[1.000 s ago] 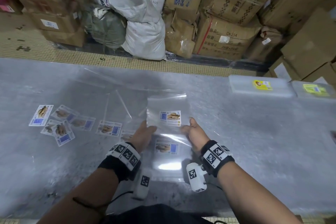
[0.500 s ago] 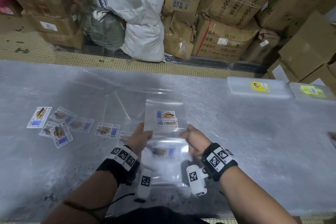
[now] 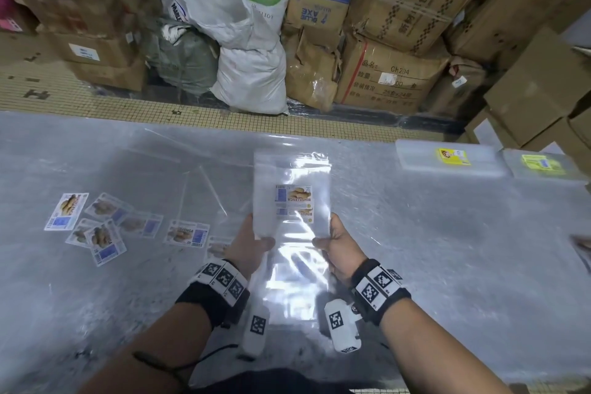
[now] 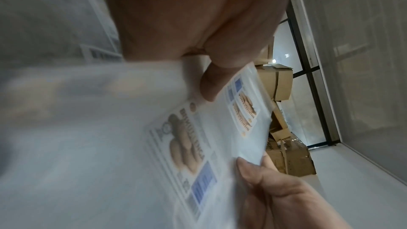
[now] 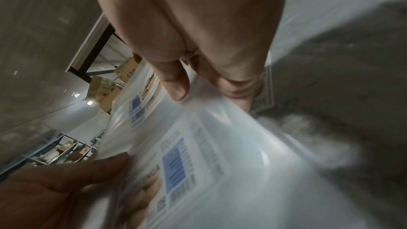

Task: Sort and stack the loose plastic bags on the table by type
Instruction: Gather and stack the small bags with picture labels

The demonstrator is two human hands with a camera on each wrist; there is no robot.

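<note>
The left thumb lies across the near left corner of a small bundle of clear plastic bags, with the other fingers hidden behind it, so the left hand is pinching that corner. The right thumb presses the near right corner in the same way, and the right hand is pinching too. In the left wrist view, the left thumb rests on the bag face; the picture is blurred. In the right wrist view, the right thumb and a curled finger clamp the bag edge.

The bundle is held up off the table, tilted away toward 12 o'clock, with two printed biscuit labels showing through, one behind the other. Below the hands, more clear bags lie flat on the table at 6 o'clock. At 9 o'clock, loose labelled bags are scattered overlapping on the table. At 2 o'clock, two neat stacks of bags with yellow labels sit side by side near the far edge. Beyond the table, cardboard boxes and white sacks are piled up.
</note>
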